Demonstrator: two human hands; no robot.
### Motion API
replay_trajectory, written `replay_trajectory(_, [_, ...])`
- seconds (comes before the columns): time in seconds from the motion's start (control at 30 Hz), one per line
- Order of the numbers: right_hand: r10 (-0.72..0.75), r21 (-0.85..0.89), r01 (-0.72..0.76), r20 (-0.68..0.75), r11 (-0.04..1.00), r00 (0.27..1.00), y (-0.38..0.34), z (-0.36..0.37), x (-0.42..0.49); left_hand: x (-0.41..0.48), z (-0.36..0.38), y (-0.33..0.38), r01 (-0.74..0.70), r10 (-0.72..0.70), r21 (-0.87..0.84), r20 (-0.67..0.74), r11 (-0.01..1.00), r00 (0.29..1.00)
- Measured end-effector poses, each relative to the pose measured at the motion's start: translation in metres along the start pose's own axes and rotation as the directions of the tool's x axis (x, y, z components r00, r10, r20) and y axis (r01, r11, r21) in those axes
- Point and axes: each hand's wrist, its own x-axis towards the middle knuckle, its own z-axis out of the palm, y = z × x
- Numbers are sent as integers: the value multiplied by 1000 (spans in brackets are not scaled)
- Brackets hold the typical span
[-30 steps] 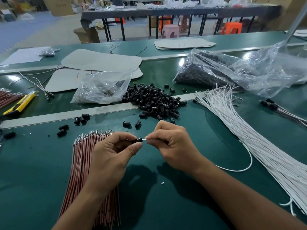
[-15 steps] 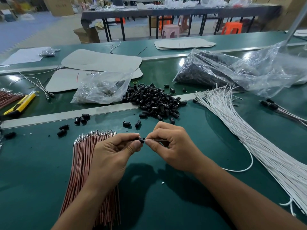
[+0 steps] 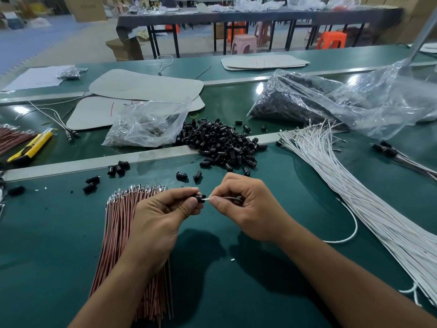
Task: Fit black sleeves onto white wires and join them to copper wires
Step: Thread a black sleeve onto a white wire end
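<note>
Now left hand point(image 3: 156, 223) pinches a stubby black sleeve point(image 3: 200, 199), right hand point(image 3: 246, 209) pinching the thin white wire point(image 3: 207, 199)

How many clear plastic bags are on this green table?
3: small clear plastic bag far left on paper; crumpled bag beside black sleeve pile; large bag right, maybe hiding another.

- Saw only a sliver of the black sleeve point(image 3: 201, 198) between thumb and fingers of the left hand point(image 3: 160, 221).
- Could not follow the white wire point(image 3: 207, 199) inside the right hand point(image 3: 246, 209), nor tell any join there.
- Could not see the near ends of the copper wires point(image 3: 118, 233) under the left forearm.
- Could not make out the contents of the small clear bag point(image 3: 146, 124).
</note>
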Motion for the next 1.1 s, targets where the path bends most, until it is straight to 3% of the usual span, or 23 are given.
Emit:
replay_trajectory(0.27, [10, -33, -11, -46, 999, 999, -1, 5, -1, -2, 1, -1, 14, -12, -47, 39, 999, 999])
replay_trajectory(0.5, [-4, -102, 1, -29, 995, 1000, 3, 10, -3, -3, 0, -1, -64, 60, 75, 49, 995, 997])
replay_trajectory(0.7, [159, 72, -156, -46, 985, 986, 4, 13, -3, -2, 2, -4, -57, 55, 61, 31, 997, 998])
replay_trajectory(1.1, [132, -2, -132, -52, 991, 990, 9, 20, -7, -2, -4, -10, 10, -14, 105, 37, 994, 999])
